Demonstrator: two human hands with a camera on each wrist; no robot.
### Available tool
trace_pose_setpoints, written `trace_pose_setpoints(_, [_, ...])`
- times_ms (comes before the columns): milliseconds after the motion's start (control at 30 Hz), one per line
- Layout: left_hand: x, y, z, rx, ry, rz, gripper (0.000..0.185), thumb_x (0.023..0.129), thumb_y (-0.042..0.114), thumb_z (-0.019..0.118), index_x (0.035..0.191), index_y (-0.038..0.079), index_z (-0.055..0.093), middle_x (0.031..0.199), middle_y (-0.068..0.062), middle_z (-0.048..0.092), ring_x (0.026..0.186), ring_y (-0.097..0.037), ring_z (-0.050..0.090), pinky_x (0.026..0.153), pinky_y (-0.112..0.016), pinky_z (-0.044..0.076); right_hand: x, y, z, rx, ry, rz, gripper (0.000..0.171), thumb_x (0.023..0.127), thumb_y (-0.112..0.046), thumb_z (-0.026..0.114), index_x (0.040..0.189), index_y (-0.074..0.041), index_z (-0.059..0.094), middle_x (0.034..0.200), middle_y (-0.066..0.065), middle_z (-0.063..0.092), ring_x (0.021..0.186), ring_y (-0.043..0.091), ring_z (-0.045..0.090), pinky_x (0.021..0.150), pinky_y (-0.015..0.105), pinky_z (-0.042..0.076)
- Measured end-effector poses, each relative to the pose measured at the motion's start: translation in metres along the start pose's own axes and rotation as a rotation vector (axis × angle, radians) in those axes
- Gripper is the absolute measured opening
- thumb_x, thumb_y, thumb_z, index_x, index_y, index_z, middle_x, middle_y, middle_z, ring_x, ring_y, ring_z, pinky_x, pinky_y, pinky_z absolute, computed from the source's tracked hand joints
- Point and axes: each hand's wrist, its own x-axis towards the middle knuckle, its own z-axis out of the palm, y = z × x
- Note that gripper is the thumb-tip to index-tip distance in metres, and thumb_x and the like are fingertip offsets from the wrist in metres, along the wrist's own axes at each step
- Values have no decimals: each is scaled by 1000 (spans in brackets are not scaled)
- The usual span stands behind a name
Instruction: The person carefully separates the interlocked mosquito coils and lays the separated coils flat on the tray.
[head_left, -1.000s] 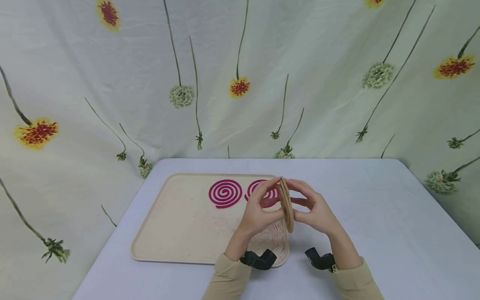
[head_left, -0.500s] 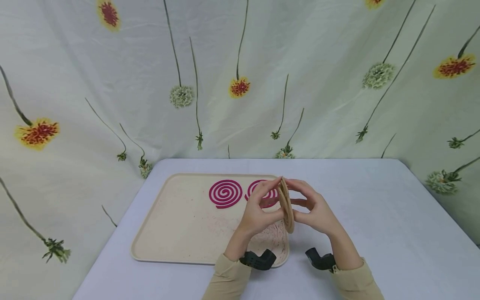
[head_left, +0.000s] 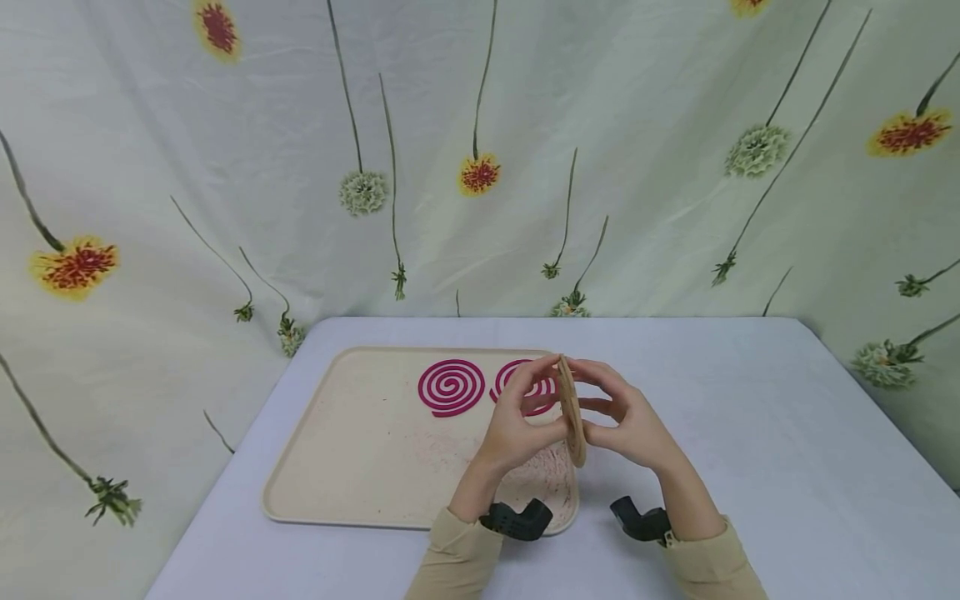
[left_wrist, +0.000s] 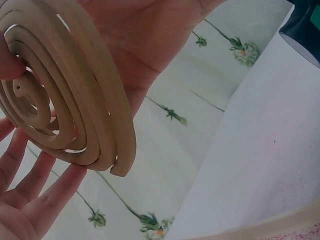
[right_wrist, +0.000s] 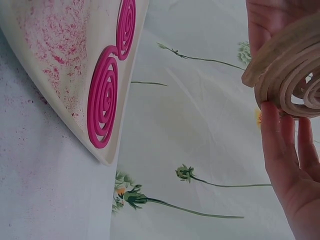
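Note:
A brown mosquito coil (head_left: 572, 412) is held upright above the tray's right edge, nearly edge-on in the head view. My left hand (head_left: 517, 425) holds its left side between thumb and fingertips. From the right, my right hand (head_left: 628, 417) pinches it the same way. In the left wrist view the brown coil (left_wrist: 82, 85) shows several spiral turns with narrow gaps; whether it is one coil or two nested ones I cannot tell. Part of it is cut off in the right wrist view, where right-hand fingers (right_wrist: 272, 140) touch its lower rim.
A beige tray (head_left: 337, 450) lies on the white-covered table (head_left: 750, 417), dusted with pink crumbs. Near its far edge lie a magenta mosquito coil (head_left: 451, 387) and a second magenta coil (right_wrist: 103, 100), partly behind the left hand in the head view. Flowered cloth hangs behind.
The brown coil looks thinner edge-on now than before, and its layers stand closer together. The right hand's fingers have shifted slightly left. The tray and magenta coils have not moved.

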Motion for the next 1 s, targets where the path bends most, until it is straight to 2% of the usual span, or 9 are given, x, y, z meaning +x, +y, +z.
trace_pose_setpoints(167, [0, 5, -1, 14, 8, 16, 62, 75, -13, 64, 132, -11, 39, 126, -28, 44, 116, -43, 47, 93, -45, 47, 1, 1, 0, 4, -6, -18, 69, 77, 12, 62, 141, -2, 38, 137, 11, 44, 124, 20, 42, 92, 35, 48])
trace_pose_setpoints(267, [1, 5, -2, -12, 25, 19, 59, 75, -15, 64, 128, -13, 37, 127, -28, 43, 116, -44, 46, 93, -48, 46, 1, 1, 1, 12, 4, -12, 68, 77, 14, 62, 139, -1, 39, 136, 12, 44, 125, 19, 42, 92, 33, 48])
trace_pose_setpoints(400, [1, 4, -2, -60, 51, 11, 46, 74, -18, 63, 114, -15, 41, 128, -29, 42, 116, -42, 47, 93, -50, 45, 1, 0, 2, 33, 28, 5, 55, 75, 17, 64, 125, 2, 47, 130, 15, 45, 122, 17, 46, 93, 32, 48])
trace_pose_setpoints(567, [1, 4, -3, -46, 48, 10, 30, 73, -18, 64, 100, -15, 50, 128, -29, 43, 116, -36, 49, 91, -46, 47, 0, -1, 2, 9, 47, 12, 39, 74, 17, 65, 109, 3, 55, 122, 16, 48, 115, 16, 49, 92, 31, 48])
trace_pose_setpoints(767, [1, 4, -3, -43, 31, 7, 29, 74, -18, 64, 100, -16, 51, 125, -29, 46, 111, -29, 53, 90, -44, 48, -2, -2, 0, 10, 26, 13, 43, 72, 17, 66, 112, 3, 56, 121, 15, 49, 114, 16, 49, 90, 31, 50])
trace_pose_setpoints(900, [1, 2, -3, -61, 34, -6, 27, 75, -18, 64, 97, -16, 50, 125, -29, 48, 112, -31, 53, 90, -46, 48, -1, -2, -1, 2, 17, -13, 47, 71, 18, 66, 114, 4, 55, 121, 16, 50, 115, 16, 49, 91, 31, 49])
trace_pose_setpoints(1000, [1, -11, -3, -38, 34, -7, 22, 76, -14, 67, 95, -12, 56, 128, -21, 51, 115, -29, 52, 89, -42, 49, -1, -2, -3, -25, 30, -24, 47, 71, 18, 67, 114, 2, 55, 120, 15, 51, 115, 16, 49, 91, 32, 49])
